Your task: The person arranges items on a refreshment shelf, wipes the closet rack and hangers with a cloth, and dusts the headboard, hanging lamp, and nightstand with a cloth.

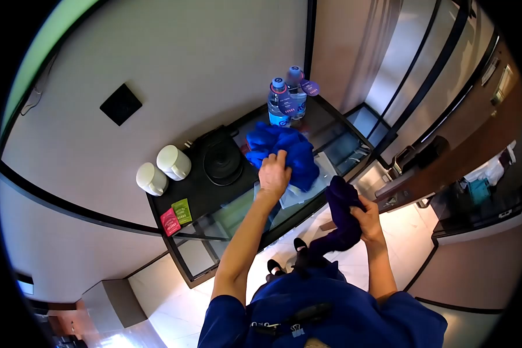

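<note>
A crumpled bright blue cloth lies bunched on the glass-topped table. My left hand is on its near side, fingers curled and closed on the fabric. Off the table's front edge, my right hand grips a dark purple cloth, which hangs in folds toward my body. Part of a white sheet-like item shows under and beside the blue cloth. Its other details are hidden.
Two water bottles with purple tags stand behind the blue cloth. On a black tray are a kettle base with a cord, two white mugs, and a green and a pink sachet. A wooden door is at right.
</note>
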`<state>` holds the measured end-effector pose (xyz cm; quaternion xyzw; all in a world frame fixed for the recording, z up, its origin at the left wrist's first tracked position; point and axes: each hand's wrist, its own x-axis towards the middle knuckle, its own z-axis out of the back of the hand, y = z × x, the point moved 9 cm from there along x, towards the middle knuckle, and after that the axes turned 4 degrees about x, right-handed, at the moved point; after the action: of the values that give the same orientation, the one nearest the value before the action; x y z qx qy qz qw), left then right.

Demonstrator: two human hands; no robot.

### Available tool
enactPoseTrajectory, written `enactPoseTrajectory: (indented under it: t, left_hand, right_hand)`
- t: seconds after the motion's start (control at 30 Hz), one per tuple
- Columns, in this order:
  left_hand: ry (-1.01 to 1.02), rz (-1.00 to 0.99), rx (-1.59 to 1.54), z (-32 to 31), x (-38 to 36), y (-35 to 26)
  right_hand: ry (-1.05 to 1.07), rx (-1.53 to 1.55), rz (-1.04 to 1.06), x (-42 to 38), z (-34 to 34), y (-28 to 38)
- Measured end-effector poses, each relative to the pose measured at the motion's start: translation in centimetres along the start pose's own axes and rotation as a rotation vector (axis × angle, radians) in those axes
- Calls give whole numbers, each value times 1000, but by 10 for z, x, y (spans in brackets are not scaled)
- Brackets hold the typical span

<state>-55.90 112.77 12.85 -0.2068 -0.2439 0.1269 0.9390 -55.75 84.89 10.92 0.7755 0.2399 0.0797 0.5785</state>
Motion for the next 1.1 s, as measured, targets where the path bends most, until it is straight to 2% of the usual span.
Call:
enactPoseTrajectory:
  t: [0.07,0.1,0.13,0.17,0.2,0.23,0.27,0.3,0.33,0.37,0.43,0.47,0.5,0.53,0.57,0.67,0.7,0.77,0.83,0.87,0.9,0.97,1.1]
  left_hand:
    - [-332,-50,-268,59,7,-2]
    - [-254,182,-448,82,9,11]
    - [-385,153,-479,123,5,11]
    - [-375,278,-627,147,-6,27]
    - [-483,286,-866,170,-16,40]
    - [-571,382,-981,196,-31,44]
    - [-635,408,-1088,219,-51,49]
    - [-692,480,-955,235,-73,67]
    - [-742,561,-822,251,-96,84]
    - [-762,680,-439,264,-123,102]
    - [-568,507,79,276,-137,93]
    - [-451,405,-230,260,-135,91]
    - [-315,301,-525,245,-134,80]
    - [-281,295,-407,232,-131,63]
    - [-221,386,-277,205,-140,76]
    - [20,255,-83,130,-130,32]
    - [-28,270,31,114,-129,17]
    - [-38,238,188,95,-116,-11]
    - [42,201,339,78,-102,-19]
    - [28,181,336,73,-97,-17]
    - [25,167,311,67,-89,-15]
    - [28,157,264,57,-82,-11]
    - [-70,86,220,45,-61,-17]
  right_hand:
    - [96,-14,4,6,-18,8]
    - [139,-19,4,8,-31,13]
    - [207,-212,33,12,-48,18]
    - [272,-274,17,14,-76,19]
    - [314,-476,343,21,-104,25]
    - [397,-658,401,26,-130,11]
    - [435,-771,563,22,-164,2]
    - [571,-978,470,20,-192,-18]
    - [617,-1079,492,25,-212,-45]
    - [626,-1230,584,34,-217,-88]
    - [439,-949,741,61,-179,-85]
    - [315,-1010,596,74,-165,-41]
    - [272,-1341,481,108,-143,-52]
    - [110,-1240,507,132,-115,-31]
    - [-32,-1253,587,146,-98,-13]
    - [-28,-1056,746,149,-129,13]
    - [-1,-940,807,145,-154,12]
    - [-29,-919,816,156,-196,10]
    - [-5,-1213,735,180,-219,-22]
    - [52,-1183,806,169,-217,-21]
    - [134,-1182,922,159,-210,-18]
    - [155,-1171,988,151,-168,-24]
    - [-172,-1345,776,180,-66,32]
